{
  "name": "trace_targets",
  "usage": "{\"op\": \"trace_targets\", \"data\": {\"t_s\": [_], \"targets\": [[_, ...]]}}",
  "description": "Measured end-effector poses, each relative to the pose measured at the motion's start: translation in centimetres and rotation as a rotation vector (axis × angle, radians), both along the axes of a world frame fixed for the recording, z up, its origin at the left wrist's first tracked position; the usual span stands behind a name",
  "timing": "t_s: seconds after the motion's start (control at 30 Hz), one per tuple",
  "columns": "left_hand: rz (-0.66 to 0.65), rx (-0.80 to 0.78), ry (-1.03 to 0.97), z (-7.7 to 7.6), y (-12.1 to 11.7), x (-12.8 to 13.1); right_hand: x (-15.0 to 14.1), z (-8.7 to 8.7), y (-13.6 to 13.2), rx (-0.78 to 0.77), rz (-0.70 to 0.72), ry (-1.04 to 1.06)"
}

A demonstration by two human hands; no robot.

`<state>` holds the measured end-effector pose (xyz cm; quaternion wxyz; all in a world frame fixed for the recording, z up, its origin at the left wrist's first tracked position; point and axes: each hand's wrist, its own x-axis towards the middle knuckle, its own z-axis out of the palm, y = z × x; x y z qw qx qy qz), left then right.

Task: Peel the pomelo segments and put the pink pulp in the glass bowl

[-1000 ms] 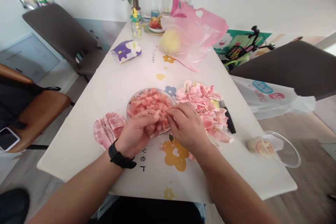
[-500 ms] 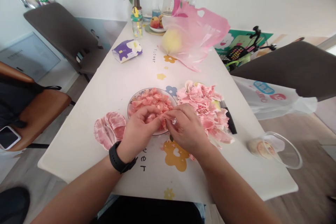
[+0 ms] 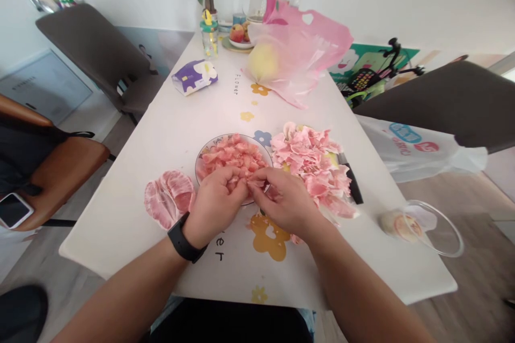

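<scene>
My left hand (image 3: 219, 201), with a dark watch on the wrist, and my right hand (image 3: 285, 198) meet over the near edge of a patterned plate (image 3: 206, 148). Both are closed, fingertips pinching a small piece of pink pomelo flesh between them; most of it is hidden. Peeled pomelo pulp (image 3: 233, 153) is heaped on the plate. Left of my left hand lies a chunk of pomelo (image 3: 166, 198) still in its membrane. A loose pile of pink pomelo peel and membrane (image 3: 308, 158) lies beside my right hand.
A black knife handle (image 3: 354, 185) sticks out by the peel. A clear plastic container (image 3: 418, 228) stands at the right edge. Farther back are a pink plastic bag (image 3: 306, 48) with a yellow fruit, a tissue pack (image 3: 195, 77), a cup (image 3: 210, 40) and a fruit plate (image 3: 240, 44).
Both hands have shifted slightly, with the left fingers curled a little more and the fingertips still together over the plate. Everything else looks the same.
</scene>
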<state>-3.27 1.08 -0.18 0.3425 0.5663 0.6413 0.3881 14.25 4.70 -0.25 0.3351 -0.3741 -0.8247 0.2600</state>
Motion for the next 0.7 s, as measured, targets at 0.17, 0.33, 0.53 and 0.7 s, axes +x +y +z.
{"op": "trace_targets", "data": {"t_s": [0.17,0.33,0.53,0.7], "targets": [[-0.022,0.178,0.182,-0.7,0.2,-0.1,-0.3,0.5,-0.2,-0.533,-0.051,0.279],[0.084,0.132,0.059,-0.6,0.6,-0.7,0.0,1.0,0.1,-0.558,-0.089,0.417],[0.189,0.091,-0.181,-0.1,0.3,-0.6,-0.3,-0.6,0.6,-0.129,-0.218,0.1],[0.261,0.102,-0.248,0.2,0.3,-0.6,-0.1,-1.6,1.3,0.001,-0.183,-0.021]]}}
